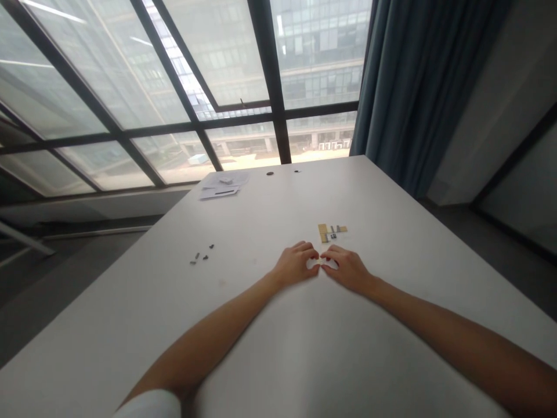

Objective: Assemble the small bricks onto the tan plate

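My left hand [296, 264] and my right hand [348, 268] meet fingertip to fingertip low over the white table [252, 325]. Thumb and fingers curl together on each side in a pinch. Whatever sits between the fingertips is too small and blurred to name. Just beyond my hands lies a flat group of small yellow and dark grey pieces [322, 231], the yellow ones forming an angled shape. Off to the left, several small dark pieces [206, 257] lie scattered and apart from each other.
White papers [219, 193] lie at the table's far left corner, with a small pale item on top. A round dark cable hole [270, 173] and a small dark object [296, 171] are near the far edge. Behind stand windows and a blue curtain [404, 98].
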The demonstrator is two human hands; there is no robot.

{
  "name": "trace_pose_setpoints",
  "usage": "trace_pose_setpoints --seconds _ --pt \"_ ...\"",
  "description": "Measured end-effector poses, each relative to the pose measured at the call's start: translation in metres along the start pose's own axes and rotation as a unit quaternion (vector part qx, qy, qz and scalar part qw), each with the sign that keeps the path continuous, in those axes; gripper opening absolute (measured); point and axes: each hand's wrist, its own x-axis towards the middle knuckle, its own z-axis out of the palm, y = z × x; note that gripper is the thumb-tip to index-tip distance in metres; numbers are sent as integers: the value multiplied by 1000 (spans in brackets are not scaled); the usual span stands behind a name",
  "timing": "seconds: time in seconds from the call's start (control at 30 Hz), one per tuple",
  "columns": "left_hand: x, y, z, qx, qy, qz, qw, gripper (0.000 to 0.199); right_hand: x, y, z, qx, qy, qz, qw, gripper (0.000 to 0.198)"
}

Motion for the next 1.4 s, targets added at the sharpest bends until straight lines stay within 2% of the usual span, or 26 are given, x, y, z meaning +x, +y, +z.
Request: trace_pose_setpoints --seconds 0.23,1.0,1.4 --pt "-3 -1 2 -29 26 7 999 13 0 0 -1 1 3 4 1000 14" --pt "-4 0 4 -51 44 -3 998 10 0 0 -1 24 14 -7 1000 12" --pt "-3 -1 5 -55 66 17 996 8 0 4 2 25 21 -9 999 13"
